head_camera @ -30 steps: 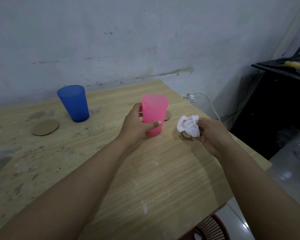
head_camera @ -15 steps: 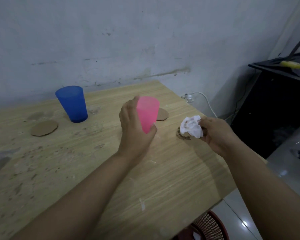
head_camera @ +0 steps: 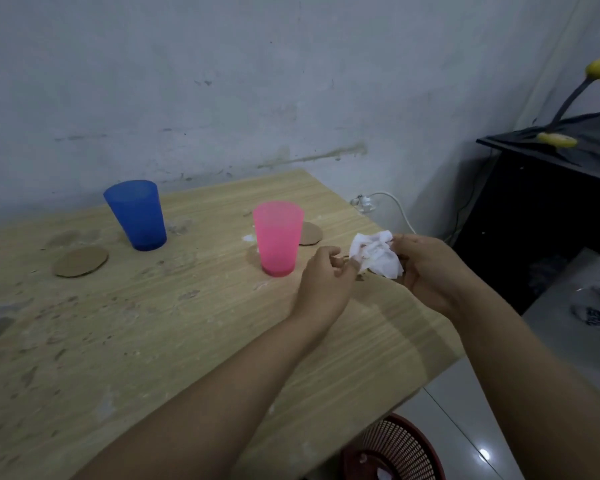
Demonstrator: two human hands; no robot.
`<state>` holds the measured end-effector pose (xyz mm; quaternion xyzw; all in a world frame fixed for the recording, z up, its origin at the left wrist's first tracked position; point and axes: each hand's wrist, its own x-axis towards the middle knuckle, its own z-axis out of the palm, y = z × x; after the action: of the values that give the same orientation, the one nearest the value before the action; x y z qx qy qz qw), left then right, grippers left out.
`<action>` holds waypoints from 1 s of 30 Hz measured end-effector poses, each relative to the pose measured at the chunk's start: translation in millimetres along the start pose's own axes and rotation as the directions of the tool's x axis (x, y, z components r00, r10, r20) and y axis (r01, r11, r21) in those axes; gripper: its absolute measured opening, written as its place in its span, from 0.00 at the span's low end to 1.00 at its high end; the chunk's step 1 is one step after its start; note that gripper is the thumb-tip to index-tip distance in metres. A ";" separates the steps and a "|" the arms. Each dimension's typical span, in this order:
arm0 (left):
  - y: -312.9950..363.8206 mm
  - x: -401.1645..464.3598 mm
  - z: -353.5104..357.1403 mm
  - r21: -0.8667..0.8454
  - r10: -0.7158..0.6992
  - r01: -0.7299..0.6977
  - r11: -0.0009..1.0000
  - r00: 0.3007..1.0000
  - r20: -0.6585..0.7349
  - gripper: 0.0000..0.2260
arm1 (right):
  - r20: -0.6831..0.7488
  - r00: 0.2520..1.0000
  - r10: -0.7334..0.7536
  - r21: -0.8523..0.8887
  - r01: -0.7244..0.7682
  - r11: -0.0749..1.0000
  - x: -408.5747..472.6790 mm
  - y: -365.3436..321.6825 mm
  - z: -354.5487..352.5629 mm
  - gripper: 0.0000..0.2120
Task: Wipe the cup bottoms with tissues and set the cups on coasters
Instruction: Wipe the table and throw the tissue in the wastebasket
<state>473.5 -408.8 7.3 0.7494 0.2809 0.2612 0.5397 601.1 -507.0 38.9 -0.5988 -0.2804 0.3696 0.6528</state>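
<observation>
On the wooden table (head_camera: 187, 341), pink cup (head_camera: 278, 237) and blue cup (head_camera: 136, 213) stand upright on bare wood, each beside its coaster (head_camera: 80, 261), none seated. Right hand (head_camera: 426, 271) clutches the crumpled tissue (head_camera: 376, 254); left hand (head_camera: 326, 282) pinches its edge. Placement remains undone.

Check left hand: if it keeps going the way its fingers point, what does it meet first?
The left hand points right, toward the crumpled tissue held in the right hand. Its fingertips look already at the tissue's edge, though depth is unclear.
</observation>
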 end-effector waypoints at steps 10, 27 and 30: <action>2.2 14.0 1.1 -0.137 0.094 -0.109 0.985 0.989 -0.111 0.09 | -0.274 0.960 0.047 -0.103 -0.078 0.992 3.8 11.4 17.6 0.12; 2.2 14.3 0.3 0.111 0.337 -0.324 0.939 0.934 -0.123 0.10 | -0.320 0.944 0.086 0.229 -0.011 0.973 5.2 12.8 39.9 0.06; 4.1 13.3 -0.6 0.023 0.256 -0.256 0.967 0.960 -0.109 0.10 | -0.369 0.924 0.101 0.257 -0.003 0.966 5.7 12.0 40.3 0.06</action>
<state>483.1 -400.1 12.6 0.7661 0.2123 0.3689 0.4817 570.0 -479.1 31.7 -0.5785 -0.0836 0.2970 0.7551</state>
